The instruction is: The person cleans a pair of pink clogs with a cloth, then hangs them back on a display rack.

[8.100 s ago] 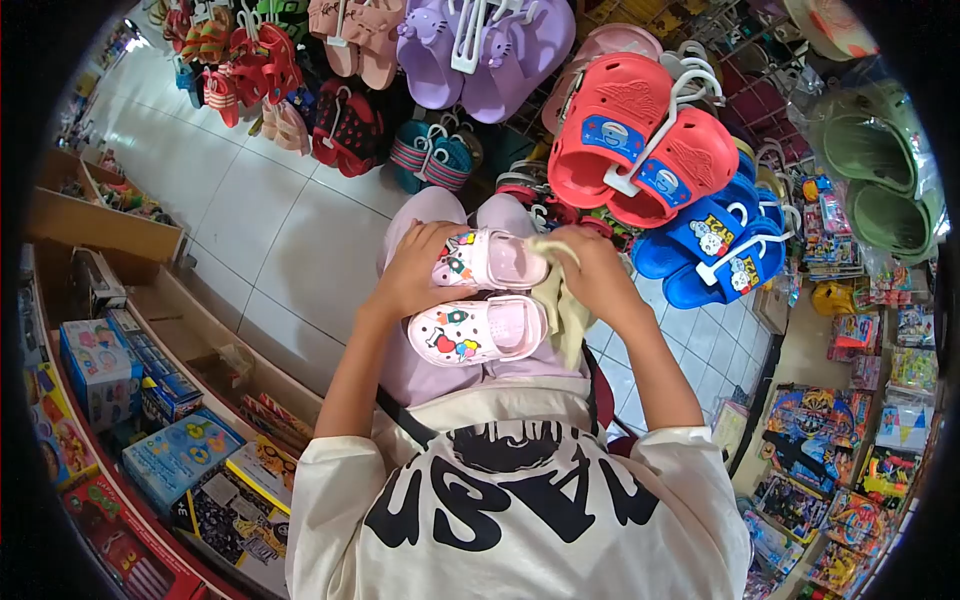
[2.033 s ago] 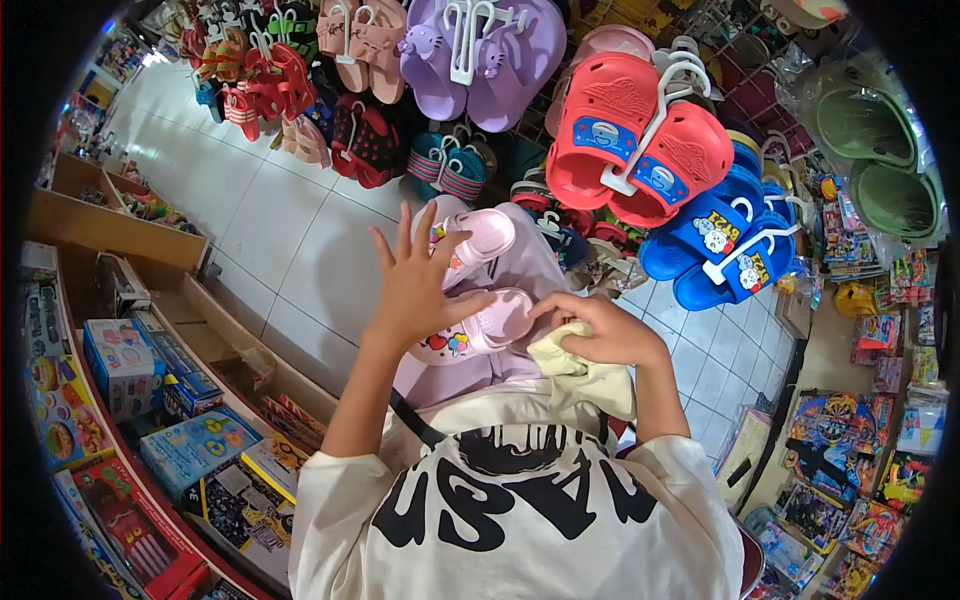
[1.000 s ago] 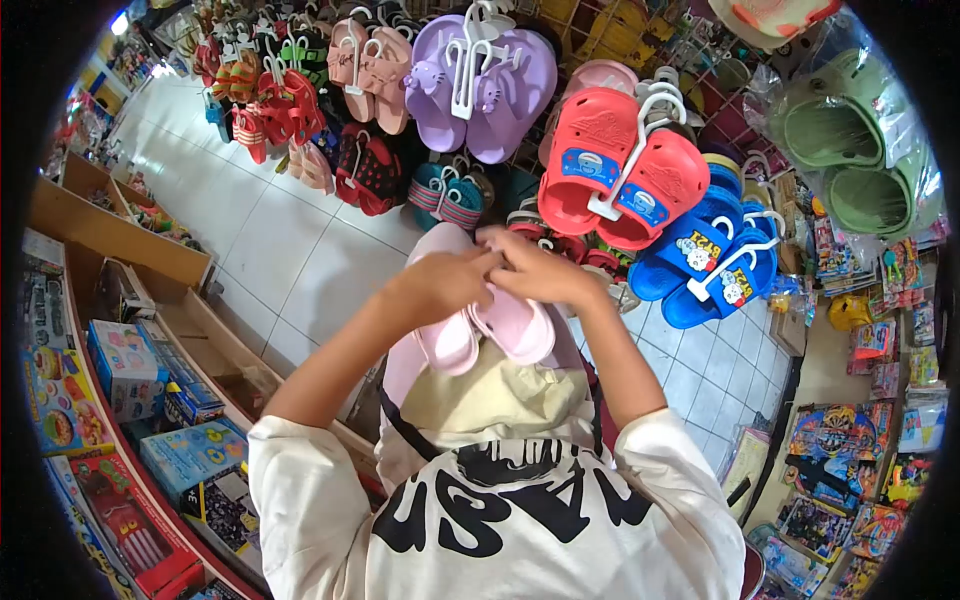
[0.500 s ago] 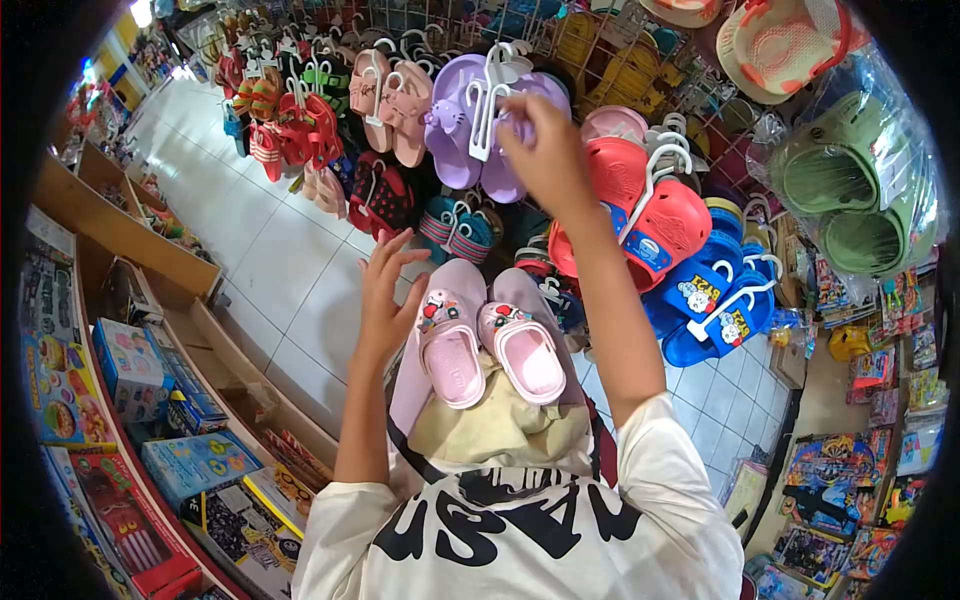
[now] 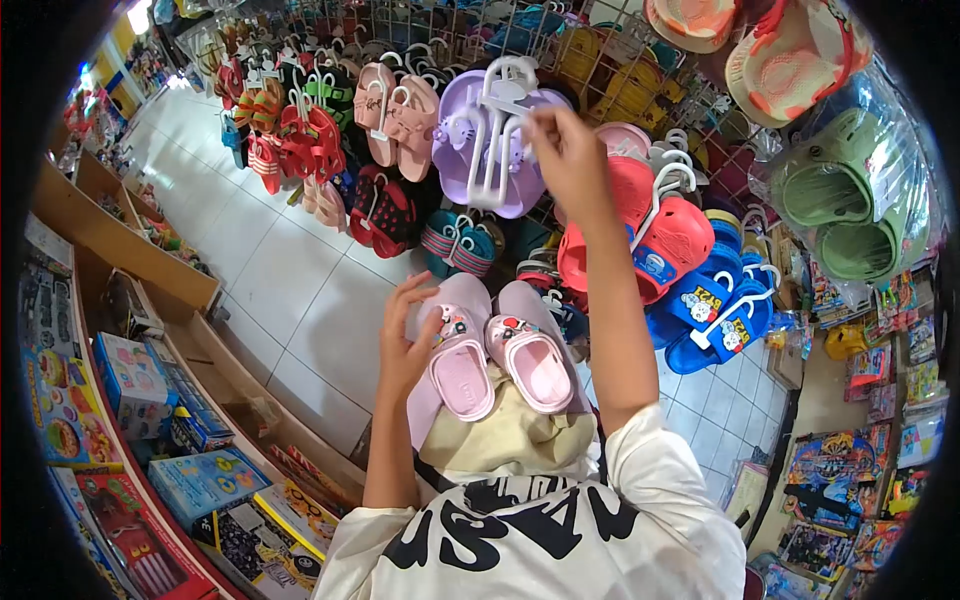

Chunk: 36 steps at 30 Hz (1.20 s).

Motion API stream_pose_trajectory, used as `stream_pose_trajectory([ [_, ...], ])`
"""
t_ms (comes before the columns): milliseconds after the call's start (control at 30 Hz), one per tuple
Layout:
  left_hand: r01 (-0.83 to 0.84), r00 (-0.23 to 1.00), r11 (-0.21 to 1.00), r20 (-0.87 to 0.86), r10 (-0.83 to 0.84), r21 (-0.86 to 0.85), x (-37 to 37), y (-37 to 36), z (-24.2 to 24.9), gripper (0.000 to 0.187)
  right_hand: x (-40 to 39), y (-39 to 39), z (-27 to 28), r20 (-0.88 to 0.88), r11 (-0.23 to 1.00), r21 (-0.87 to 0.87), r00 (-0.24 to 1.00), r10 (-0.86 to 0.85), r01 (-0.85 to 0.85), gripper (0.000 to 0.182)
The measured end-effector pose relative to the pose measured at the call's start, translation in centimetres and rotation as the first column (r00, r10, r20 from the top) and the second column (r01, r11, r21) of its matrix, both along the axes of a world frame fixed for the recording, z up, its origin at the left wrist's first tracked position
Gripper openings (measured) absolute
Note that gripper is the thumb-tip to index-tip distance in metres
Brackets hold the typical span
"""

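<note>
My right hand [image 5: 572,158] reaches up to the display rack, thumb and fingers pinched on the edge of a white plastic shoe hanger [image 5: 489,170]. The hanger overlaps a pair of purple slippers [image 5: 455,165] with small figures on their straps. Lower down, my left hand [image 5: 404,338] is open with fingers apart, next to a pair of pink clogs. The left clog [image 5: 462,378] and the right clog [image 5: 540,370] rest on my lap, heels toward me, with colourful charms on their tops.
Red clogs [image 5: 675,235] and blue slippers [image 5: 715,320] hang right of the purple pair. Pink sandals [image 5: 398,120] hang to the left. Bagged green clogs [image 5: 830,190] hang at the far right. Shelves with boxed toys [image 5: 205,470] line the left side, beside a tiled floor [image 5: 300,300].
The white hanger shows larger and lower, with my right hand now pinching its edge. My left hand has shifted slightly right and down, closer to the left clog. The view has shifted slightly.
</note>
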<state>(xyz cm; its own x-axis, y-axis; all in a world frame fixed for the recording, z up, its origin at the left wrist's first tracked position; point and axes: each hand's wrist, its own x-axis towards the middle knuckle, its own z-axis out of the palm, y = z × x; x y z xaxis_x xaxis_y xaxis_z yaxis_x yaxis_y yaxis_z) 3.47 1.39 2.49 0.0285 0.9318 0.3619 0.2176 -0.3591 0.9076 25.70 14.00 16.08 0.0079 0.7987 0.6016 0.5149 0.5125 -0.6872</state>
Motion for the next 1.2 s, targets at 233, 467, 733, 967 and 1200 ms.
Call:
stream_pose_trajectory([
  [233,0.193,0.874,0.960,0.480,-0.073,-0.205,0.5,-2.7,1.2,0.026,-0.7,-12.9,-7.4,-0.291,0.829,-0.454,0.934,0.208,-0.326,0.015],
  [467,0.199,0.937,0.886,0.345,-0.048,-0.419,1.3,-4.4,0.5,0.020,1.1,-15.1,-8.6,-0.269,0.734,-0.576,0.931,0.246,-0.360,0.031],
  [733,0.144,0.975,0.904,0.215,-0.059,-0.403,2.0,-5.4,0.7,0.019,-1.0,-13.9,-10.1,-0.408,0.641,-0.637,0.893,0.191,-0.428,0.068],
  [967,0.040,0.831,0.969,-0.530,-0.167,-0.242,-1.1,-3.6,-0.3,0.067,-0.1,-14.4,-9.8,-0.134,0.573,-0.754,0.928,0.347,-0.323,0.060],
  [1200,0.239,0.964,0.917,-0.033,-0.263,-0.318,-0.9,-2.7,-5.0,0.068,-2.2,-14.8,-12.2,-0.018,0.714,-0.658,0.953,0.303,-0.240,0.049],
])
